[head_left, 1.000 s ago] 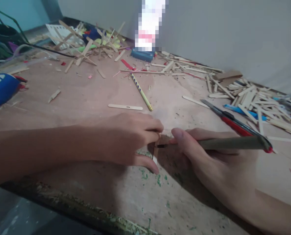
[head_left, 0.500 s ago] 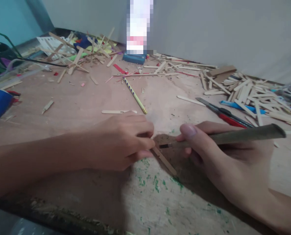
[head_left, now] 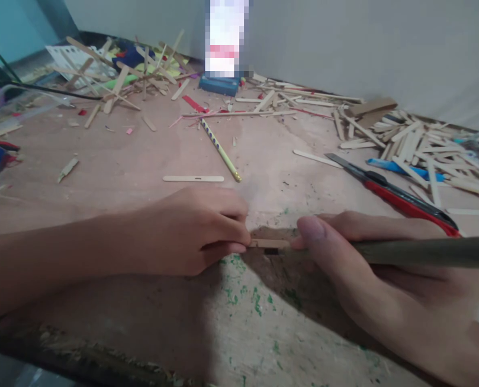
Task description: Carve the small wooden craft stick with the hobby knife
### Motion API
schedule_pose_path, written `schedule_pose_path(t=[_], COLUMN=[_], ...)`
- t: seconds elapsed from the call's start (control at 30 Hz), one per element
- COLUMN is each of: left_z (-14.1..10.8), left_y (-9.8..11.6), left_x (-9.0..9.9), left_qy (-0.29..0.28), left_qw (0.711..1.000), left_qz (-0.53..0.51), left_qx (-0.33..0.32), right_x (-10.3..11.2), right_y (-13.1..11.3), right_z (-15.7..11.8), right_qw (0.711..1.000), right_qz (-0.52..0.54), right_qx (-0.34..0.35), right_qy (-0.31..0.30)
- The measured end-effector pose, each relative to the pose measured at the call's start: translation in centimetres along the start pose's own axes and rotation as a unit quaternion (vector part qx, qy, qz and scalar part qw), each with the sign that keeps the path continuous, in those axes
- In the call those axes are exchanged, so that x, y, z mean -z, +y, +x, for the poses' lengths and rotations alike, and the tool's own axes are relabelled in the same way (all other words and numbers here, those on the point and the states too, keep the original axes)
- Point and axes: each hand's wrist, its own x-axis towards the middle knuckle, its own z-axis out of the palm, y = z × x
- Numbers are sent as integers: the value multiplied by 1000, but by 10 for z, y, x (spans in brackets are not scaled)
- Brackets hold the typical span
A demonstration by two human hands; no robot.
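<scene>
Wooden and thin, the craft stick [head_left: 265, 243] lies flat at the near middle of the desk [head_left: 122, 161], pinched at its end by the left hand [head_left: 195, 231]. It looks light and snappable. The right hand [head_left: 344, 252] grips a file [head_left: 425, 251] against it.

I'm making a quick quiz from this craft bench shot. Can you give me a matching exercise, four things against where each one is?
Things:
1. small wooden stick
2. long-handled tool
3. striped pencil
4. red utility knife

Places:
A. gripped in the right hand
B. lying beside the stick pile on the right
C. pinched by the left hand
D. lying mid-table, beyond the hands

Pairs: 1-C, 2-A, 3-D, 4-B
</scene>
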Motion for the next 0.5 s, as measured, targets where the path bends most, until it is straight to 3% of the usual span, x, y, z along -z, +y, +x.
schedule_pose_path(t=[0.5], left_z=[-2], left_y=[0], left_x=[1], left_qy=[6], left_qw=[1000], left_qz=[-9], left_qx=[-11], right_x=[-1], right_y=[-1], right_z=[6], right_qw=[999], right_qz=[-9], right_qx=[-29], right_qy=[-35])
